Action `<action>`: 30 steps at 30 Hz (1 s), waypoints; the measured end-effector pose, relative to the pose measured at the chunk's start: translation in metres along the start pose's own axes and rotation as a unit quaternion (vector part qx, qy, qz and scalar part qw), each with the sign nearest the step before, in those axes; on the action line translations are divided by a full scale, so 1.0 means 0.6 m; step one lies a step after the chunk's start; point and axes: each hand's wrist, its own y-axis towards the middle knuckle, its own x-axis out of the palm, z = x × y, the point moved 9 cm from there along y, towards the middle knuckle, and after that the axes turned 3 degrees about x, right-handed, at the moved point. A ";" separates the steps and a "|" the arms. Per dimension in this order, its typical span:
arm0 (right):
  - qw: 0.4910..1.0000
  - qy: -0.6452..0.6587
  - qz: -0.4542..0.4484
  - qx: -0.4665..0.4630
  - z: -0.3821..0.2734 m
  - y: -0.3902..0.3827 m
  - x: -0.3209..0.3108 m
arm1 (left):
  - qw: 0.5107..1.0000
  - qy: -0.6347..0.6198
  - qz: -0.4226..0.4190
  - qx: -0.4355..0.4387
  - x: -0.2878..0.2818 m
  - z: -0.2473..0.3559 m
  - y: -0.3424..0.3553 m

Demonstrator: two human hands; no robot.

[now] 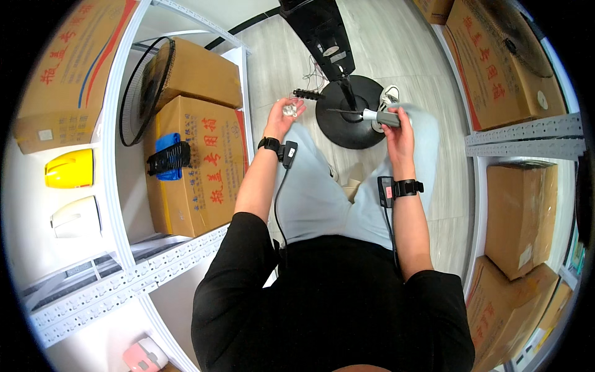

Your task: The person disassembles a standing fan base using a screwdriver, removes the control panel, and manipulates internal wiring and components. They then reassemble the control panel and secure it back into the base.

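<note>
My right hand is wrapped round the grey handle of a screwdriver, whose thin shaft points left across a black round base. On the left, my left hand is turned palm up with its fingers curled, holding a small shiny clear thing too small to make out. A black toothed strip lies just beyond its fingertips. From the base rises a short black pole, and above it a tall black appliance body reaches to the top of the view.
Shelves on the left hold cardboard boxes, a round black fan grille and yellow and white housings. More boxes fill the right shelves. Thin wires lie on the grey floor beside the base. My legs straddle the near floor.
</note>
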 end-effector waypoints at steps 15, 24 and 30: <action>0.854 -0.498 -0.034 -0.149 0.099 0.101 0.127 | 0.988 -0.126 -0.084 -0.020 0.015 -0.029 0.019; 0.729 -0.662 -0.060 -0.165 0.233 0.187 0.142 | 0.983 -0.142 -0.113 -0.016 0.018 -0.021 0.007; 0.719 -0.675 -0.057 -0.159 0.243 0.176 0.178 | 0.984 -0.141 -0.110 -0.012 0.003 -0.019 0.013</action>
